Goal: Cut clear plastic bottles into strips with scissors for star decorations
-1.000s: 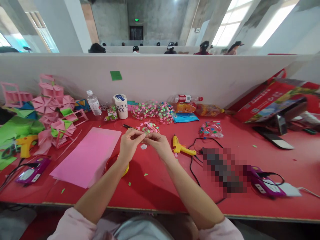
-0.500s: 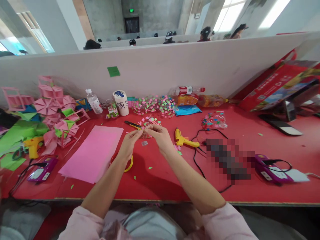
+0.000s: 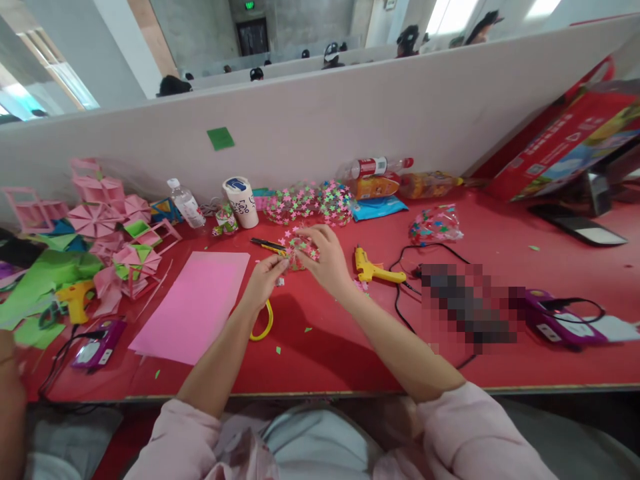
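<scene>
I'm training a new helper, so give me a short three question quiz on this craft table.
1. True or false: the yellow glue gun lies to the right of the right hand.
2. What colour is the paper sheet beside the left hand?
3. Both hands meet at: A) star-covered piece B) water bottle C) red box

Key: 1 true; 2 pink; 3 A.

Matt pink paper sheet (image 3: pixel 196 305), smooth red tabletop (image 3: pixel 340 347), glossy plastic star packet (image 3: pixel 299 248) (crinkly), yellow plastic glue gun (image 3: pixel 373 270)
</scene>
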`<action>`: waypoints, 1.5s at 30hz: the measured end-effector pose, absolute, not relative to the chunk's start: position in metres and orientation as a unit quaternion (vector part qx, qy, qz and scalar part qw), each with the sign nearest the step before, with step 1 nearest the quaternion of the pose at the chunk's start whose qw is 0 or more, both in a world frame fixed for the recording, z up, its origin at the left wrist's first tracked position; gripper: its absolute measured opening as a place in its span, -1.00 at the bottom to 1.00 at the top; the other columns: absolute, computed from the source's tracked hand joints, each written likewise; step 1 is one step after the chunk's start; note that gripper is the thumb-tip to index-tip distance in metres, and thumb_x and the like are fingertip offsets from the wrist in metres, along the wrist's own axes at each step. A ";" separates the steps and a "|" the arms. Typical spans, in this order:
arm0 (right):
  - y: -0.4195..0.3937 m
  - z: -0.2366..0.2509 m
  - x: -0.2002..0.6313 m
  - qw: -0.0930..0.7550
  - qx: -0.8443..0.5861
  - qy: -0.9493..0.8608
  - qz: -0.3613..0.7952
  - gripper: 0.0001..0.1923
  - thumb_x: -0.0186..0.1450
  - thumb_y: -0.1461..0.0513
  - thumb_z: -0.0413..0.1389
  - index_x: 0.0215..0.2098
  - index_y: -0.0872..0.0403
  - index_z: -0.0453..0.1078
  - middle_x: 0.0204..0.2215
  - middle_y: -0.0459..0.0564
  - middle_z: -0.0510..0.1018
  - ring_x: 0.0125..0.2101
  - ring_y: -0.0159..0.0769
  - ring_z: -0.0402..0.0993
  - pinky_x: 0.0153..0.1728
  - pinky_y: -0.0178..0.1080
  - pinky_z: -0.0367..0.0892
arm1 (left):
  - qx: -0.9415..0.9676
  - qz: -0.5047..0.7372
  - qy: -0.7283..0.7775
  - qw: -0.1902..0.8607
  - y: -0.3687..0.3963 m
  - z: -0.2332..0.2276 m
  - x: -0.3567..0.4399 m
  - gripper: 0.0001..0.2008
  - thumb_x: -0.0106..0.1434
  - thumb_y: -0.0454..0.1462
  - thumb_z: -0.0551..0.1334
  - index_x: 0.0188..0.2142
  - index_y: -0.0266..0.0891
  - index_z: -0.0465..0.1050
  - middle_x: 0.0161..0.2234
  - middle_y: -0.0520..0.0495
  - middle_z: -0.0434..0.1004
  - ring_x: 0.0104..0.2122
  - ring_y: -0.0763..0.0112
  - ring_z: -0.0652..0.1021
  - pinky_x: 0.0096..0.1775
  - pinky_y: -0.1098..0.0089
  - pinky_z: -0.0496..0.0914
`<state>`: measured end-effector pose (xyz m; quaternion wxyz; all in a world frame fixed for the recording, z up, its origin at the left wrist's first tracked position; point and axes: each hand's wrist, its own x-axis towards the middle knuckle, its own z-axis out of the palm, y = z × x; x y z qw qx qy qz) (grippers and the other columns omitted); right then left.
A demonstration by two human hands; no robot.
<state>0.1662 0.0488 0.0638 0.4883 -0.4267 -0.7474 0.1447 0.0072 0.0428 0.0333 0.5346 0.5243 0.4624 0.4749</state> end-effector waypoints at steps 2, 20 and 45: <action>0.045 0.069 0.170 0.385 -0.387 -0.838 -0.010 -0.84 0.29 0.30 0.08 -0.20 0.07 0.48 -0.16 0.08 0.50 -0.15 -0.15 0.28 -0.10 -0.07 0.16 | 0.583 0.450 0.468 0.488 0.044 0.037 0.004 -0.70 0.09 -0.05 0.27 -0.51 -0.24 0.37 -0.55 0.08 0.28 -0.53 0.52 0.30 -0.46 0.46 0.20; 0.057 0.052 0.174 0.425 -0.461 -0.750 0.211 -0.84 0.18 0.38 0.08 -0.54 0.09 0.36 -0.50 -0.07 0.46 -0.45 -0.36 0.34 -0.37 -0.29 0.22 | 0.487 0.485 0.434 0.582 0.045 0.028 0.005 -0.73 -0.09 -0.17 0.40 -0.44 -0.28 0.44 -0.54 0.03 0.49 -0.50 0.48 0.45 -0.32 0.38 0.35; 0.050 0.025 0.158 0.527 -0.398 -0.399 0.636 -0.85 -0.11 0.18 0.32 -0.61 0.05 0.46 -0.58 -0.16 0.49 -0.46 -0.39 0.36 -0.26 -0.25 0.27 | 0.345 0.461 0.389 0.720 0.043 0.013 0.024 -0.76 -0.14 -0.25 0.46 -0.44 -0.28 0.56 -0.49 0.03 0.53 -0.47 0.53 0.44 -0.30 0.42 0.31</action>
